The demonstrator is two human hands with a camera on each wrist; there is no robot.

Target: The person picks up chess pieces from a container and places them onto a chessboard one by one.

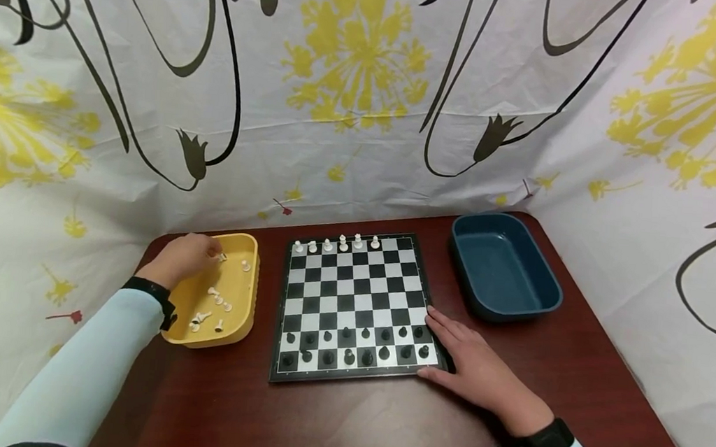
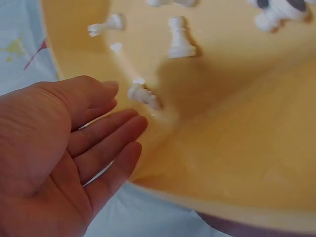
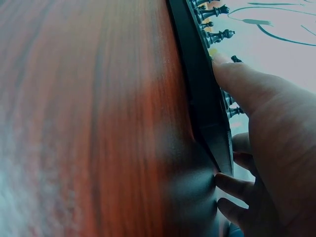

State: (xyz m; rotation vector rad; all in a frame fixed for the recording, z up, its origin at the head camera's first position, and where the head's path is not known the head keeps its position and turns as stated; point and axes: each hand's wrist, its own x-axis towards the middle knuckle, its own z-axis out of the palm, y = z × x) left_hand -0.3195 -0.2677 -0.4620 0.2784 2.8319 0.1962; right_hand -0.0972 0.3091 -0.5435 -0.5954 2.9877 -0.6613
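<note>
Currently, the reference item is the chessboard [image 1: 353, 290], which lies flat on the worktop [image 1: 342, 426]. All positions below are given relative to it, as viewed from my side.

Left of the chessboard stands the yellow tray [image 1: 251, 292]. My left grip [image 1: 187, 258] is inside this tray, toward the end farther from me. Its fingers are loosely extended and apart from the nearest white piece [image 2: 143, 95], with a visible gap between fingertips and piece. The thumb tip is close to the index finger. Other white pieces lie loose on the tray floor, several of them on their sides; one of these [image 2: 179, 40] shows clearly in the left wrist view.

My right grip [image 1: 476, 362] rests on the right edge of the chessboard, near its near corner. The fingers are extended and spaced; the thumb touches the border beside the black pieces [image 1: 367, 355].

On the chessboard, six white chessmen [image 1: 343, 243] stand along the far row. The black pieces occupy the two rows nearest me.

Right of the chessboard, toward the far side, stands the blue tray [image 1: 496, 313]. Beyond the chessboard hangs a white cloth [image 1: 234, 193] with yellow flowers.
</note>
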